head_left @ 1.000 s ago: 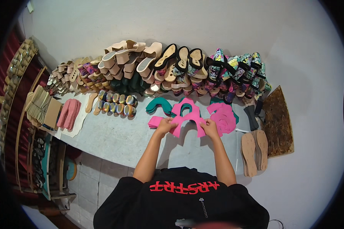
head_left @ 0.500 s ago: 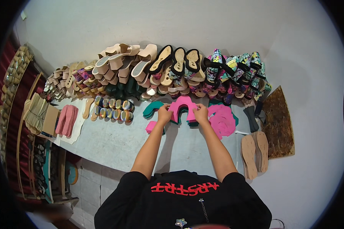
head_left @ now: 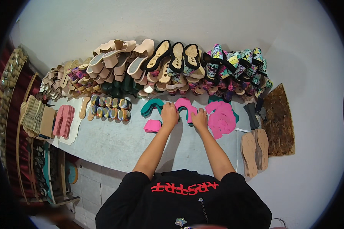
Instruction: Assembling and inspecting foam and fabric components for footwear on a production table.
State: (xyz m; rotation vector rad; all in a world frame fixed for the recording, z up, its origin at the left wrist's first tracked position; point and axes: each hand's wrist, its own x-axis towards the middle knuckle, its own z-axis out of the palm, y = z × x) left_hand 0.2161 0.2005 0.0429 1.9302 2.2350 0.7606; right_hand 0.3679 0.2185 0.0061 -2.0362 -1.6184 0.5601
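Observation:
A pink arch-shaped cut piece (head_left: 184,103) lies over teal arch-shaped pieces on the grey table, its curve pointing away from me. My left hand (head_left: 169,114) covers its left leg with curled fingers, close to the right end of a stack of teal arches (head_left: 151,105). At the other leg, my right hand (head_left: 199,118) has its fingers bent and the thumb against the pink edge. Both fingertips are partly hidden. Just left of my left wrist sits a small pink stack (head_left: 152,125). To the right of my right hand is a loose pile of pink pieces (head_left: 221,120).
Heaped along the wall are beige heeled sandals (head_left: 141,57) and patterned ones (head_left: 237,63). Small colourful shoe parts (head_left: 110,108) stand in rows at left, beside pink strips (head_left: 64,121). Insole stacks (head_left: 255,152) and a worn brown board (head_left: 278,120) are at right.
The pink arch has come down and sits lower over the teal pieces. My hands have shifted nearer to me, the left one now covering more of its leg. My view has tilted slightly.

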